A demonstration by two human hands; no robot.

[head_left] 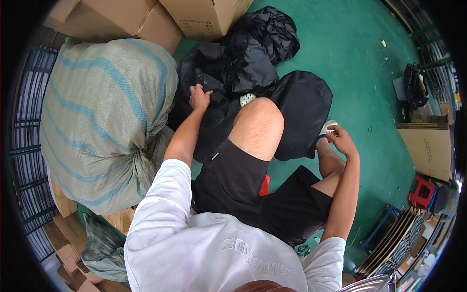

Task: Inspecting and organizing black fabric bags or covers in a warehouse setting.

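Green floor (360,63); our left hand (199,99), fingers spread, black sheet (202,70) just beneath; right hand (342,140), fingers curled beside pale shoe (328,125), we cannot tell if pinching. Loose touch could let sheet slip.

Spotting blue stripes across the grey-green sack (92,112) at left, solid black on the fabric (219,111) to its right, dark dots on white footwear (247,100), brown far boxes (202,22), green floor (360,63)!

our left hand (199,100) touches black sheeting (219,117) beside a striped sack (102,112); our right hand (343,141) hangs near a pale shoe (329,125), perhaps touching it. cardboard boxes (199,17) stand beyond.
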